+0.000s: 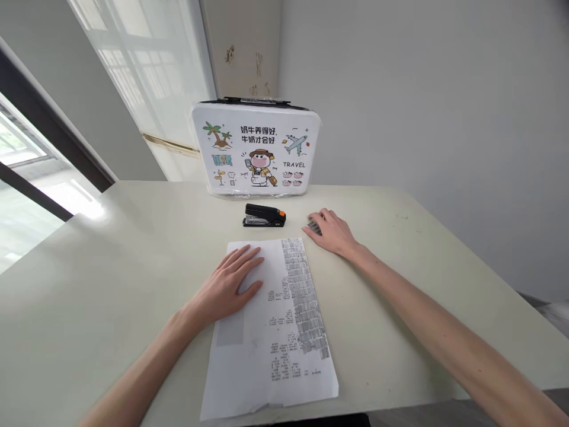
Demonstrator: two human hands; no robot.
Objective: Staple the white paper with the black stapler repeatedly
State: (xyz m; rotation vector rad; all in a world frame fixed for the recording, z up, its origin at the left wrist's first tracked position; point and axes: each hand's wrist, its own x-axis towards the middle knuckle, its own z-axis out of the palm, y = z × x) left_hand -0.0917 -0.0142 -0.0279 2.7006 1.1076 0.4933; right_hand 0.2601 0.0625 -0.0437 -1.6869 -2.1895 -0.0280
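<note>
A sheet of printed paper (262, 379) lies on the table in front of me. Grey rows that look like staples (306, 302) cover a band down its right side. My left hand (233, 281) rests flat on the paper's upper left part, fingers stretched out. To the right of the paper's top corner, my right hand (331, 231) curls on the table around a small grey strip of staples (315, 226), partly hidden under the fingers. A black stapler (264, 216) with an orange button lies just beyond the paper, between the two hands and touched by neither.
Behind the stapler stands a white case (262, 148) with cartoon prints and a black top, wrapped in clear plastic. The pale table (120, 279) reaches to a grey wall (422, 95) at the back right. Windows (26, 142) are at the left.
</note>
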